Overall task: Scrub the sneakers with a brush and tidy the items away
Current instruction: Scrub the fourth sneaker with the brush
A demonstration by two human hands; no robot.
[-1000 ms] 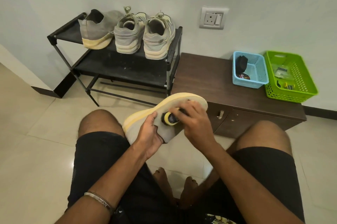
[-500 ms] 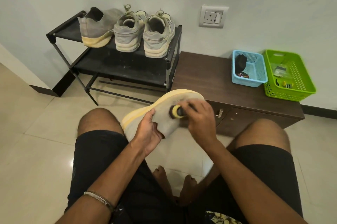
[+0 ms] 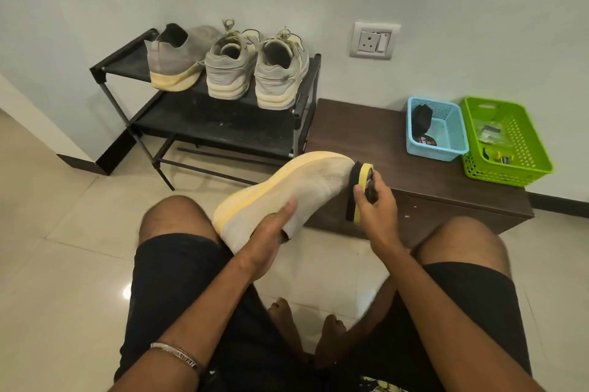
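The sneaker [image 3: 296,187] you are working on, grey knit with a pale yellow sole, is held up over your lap on its side, sole edge turned up and away from you and toe pointing right toward the low dark cabinet [image 3: 382,136]. Your left hand [image 3: 271,232] grips it at the heel end, thumb laid across the knit upper and the fingers tucked out of sight behind it. Your right hand [image 3: 374,200] is closed around the brush [image 3: 358,191], a yellow-backed one with dark bristles, and those bristles face the sneaker's toe, touching it or just beside it; you cannot tell which from this angle. Your two hands are apart, one at each end of the shoe.

Three more grey sneakers [image 3: 229,66] stand on the top shelf of the black shoe rack [image 3: 204,127] against the wall, heels toward you. On the cabinet top, at its right end, a blue basket [image 3: 446,149] holding a dark item sits just beside a green basket [image 3: 522,155] with small bits inside, too small to make out. A wall socket [image 3: 374,40] sits above the cabinet. Your bare feet rest on the tiled floor [image 3: 63,232] between your knees.
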